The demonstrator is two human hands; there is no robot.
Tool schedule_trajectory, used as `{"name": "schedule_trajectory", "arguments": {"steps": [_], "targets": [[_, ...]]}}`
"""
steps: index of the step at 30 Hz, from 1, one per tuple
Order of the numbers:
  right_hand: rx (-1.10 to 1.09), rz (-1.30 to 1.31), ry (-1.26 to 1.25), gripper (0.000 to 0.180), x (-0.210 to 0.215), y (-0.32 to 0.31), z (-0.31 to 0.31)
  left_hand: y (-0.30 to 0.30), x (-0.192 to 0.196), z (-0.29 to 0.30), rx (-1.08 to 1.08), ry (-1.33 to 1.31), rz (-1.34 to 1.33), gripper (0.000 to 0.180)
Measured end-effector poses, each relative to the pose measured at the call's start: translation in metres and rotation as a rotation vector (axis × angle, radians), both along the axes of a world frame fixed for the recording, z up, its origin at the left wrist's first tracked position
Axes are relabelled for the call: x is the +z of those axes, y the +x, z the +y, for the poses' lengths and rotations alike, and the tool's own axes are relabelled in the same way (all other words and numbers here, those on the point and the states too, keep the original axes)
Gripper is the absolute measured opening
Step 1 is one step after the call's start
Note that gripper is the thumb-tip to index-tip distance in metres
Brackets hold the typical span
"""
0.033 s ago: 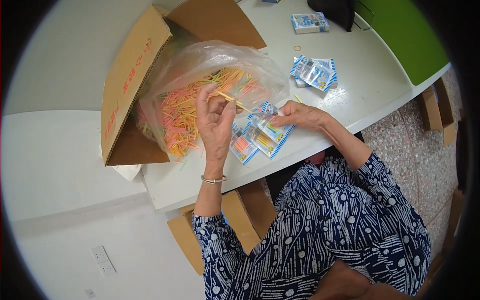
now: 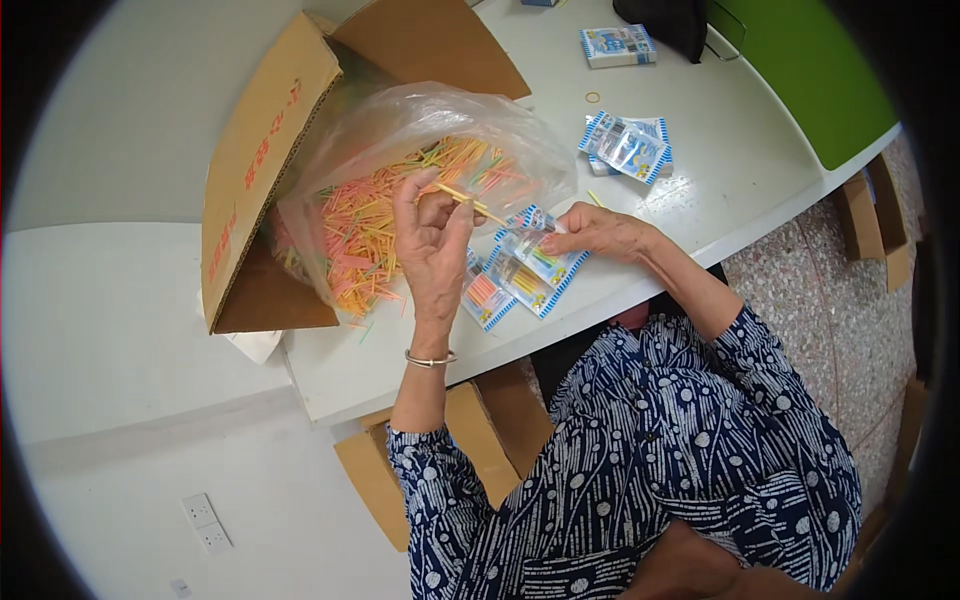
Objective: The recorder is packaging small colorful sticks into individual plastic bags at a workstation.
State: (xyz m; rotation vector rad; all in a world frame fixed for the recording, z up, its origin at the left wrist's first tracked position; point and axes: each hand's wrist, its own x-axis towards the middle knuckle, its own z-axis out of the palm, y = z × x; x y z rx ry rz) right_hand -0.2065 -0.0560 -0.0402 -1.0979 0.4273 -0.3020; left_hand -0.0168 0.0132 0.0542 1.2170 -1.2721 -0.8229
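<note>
My left hand (image 2: 435, 250) is raised in front of the bag, its thumb and fingers closed on a few thin yellow sticks (image 2: 465, 197). They point toward the upper end of a packet (image 2: 568, 268). That small clear packet with blue-and-white striped edges is gripped by my right hand (image 2: 605, 236), thumb on top, and coloured sticks show inside. Beneath and beside it lie more such packets, one with yellow sticks (image 2: 522, 281) and one with pink sticks (image 2: 482, 292). A clear plastic bag (image 2: 425, 105) behind my left hand holds a heap of pink, yellow and green sticks (image 2: 355, 225).
The bag lies in an open cardboard box (image 2: 265, 180) on the white table (image 2: 720, 215). Stacked packets (image 2: 630, 145) and another packet pile (image 2: 618, 46) lie farther back, with a rubber band (image 2: 592, 98) between. A black bag (image 2: 665, 22) stands at the far edge. Cardboard (image 2: 470, 430) is below the table.
</note>
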Motion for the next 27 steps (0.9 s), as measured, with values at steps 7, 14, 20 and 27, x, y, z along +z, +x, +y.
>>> {"name": "schedule_trajectory", "arguments": {"steps": [7,14,20,27], "targets": [[0.029,-0.026,-0.003,0.027,0.008,-0.001,0.002,-0.016,-0.023,0.005,0.027,0.018,0.032,0.037],[0.021,-0.054,-0.008,0.027,0.006,-0.003,0.003,-0.013,-0.036,0.009,-0.026,0.107,-0.369,0.020],[0.014,-0.083,-0.039,0.027,0.003,-0.002,0.002,-0.021,-0.046,0.010,-0.148,0.076,-0.363,0.024],[0.080,0.027,-0.164,0.029,0.009,-0.003,0.002,-0.030,-0.038,0.019,-0.102,0.251,-0.242,0.042]]}}
